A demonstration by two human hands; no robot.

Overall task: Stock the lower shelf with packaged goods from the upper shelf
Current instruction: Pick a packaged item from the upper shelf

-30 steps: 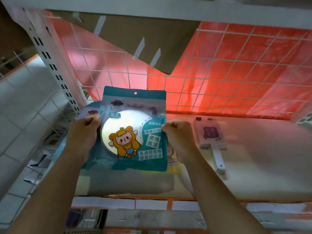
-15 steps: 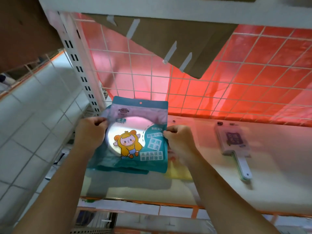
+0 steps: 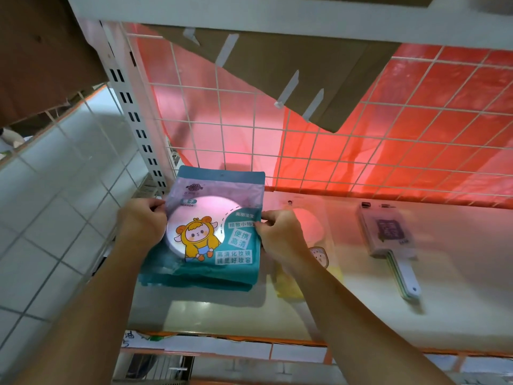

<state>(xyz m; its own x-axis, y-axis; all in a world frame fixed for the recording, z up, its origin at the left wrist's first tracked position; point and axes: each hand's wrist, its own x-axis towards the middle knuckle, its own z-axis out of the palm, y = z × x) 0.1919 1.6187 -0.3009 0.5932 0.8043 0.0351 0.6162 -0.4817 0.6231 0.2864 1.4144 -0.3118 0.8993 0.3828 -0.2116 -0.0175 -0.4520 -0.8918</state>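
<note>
A white shelf board [image 3: 388, 315] fills the lower view, with an orange strip along its front edge. A white wire grid [image 3: 347, 151] backs it, and a red sheet [image 3: 444, 112] hangs behind the wires. A slab of brown cardboard [image 3: 277, 65] slopes down from under the shelf above. White wall tiles [image 3: 55, 204] run along the left, beside a slotted upright [image 3: 133, 115]. At the board's left rear corner, a teal mirror packet [image 3: 219, 218] with a cartoon lamb figure lies on top of a stack of like packets [image 3: 194, 279]. The left hand [image 3: 141, 226] grips its left edge, thumb on the face and fingers curled behind. The right hand [image 3: 280, 234] pinches its right edge between thumb and curled fingers. Just right of that hand lies a clear packet with a yellow base [image 3: 316, 232]. Well apart to the right rests a small stack of white-handled packs [image 3: 388, 237].
</note>
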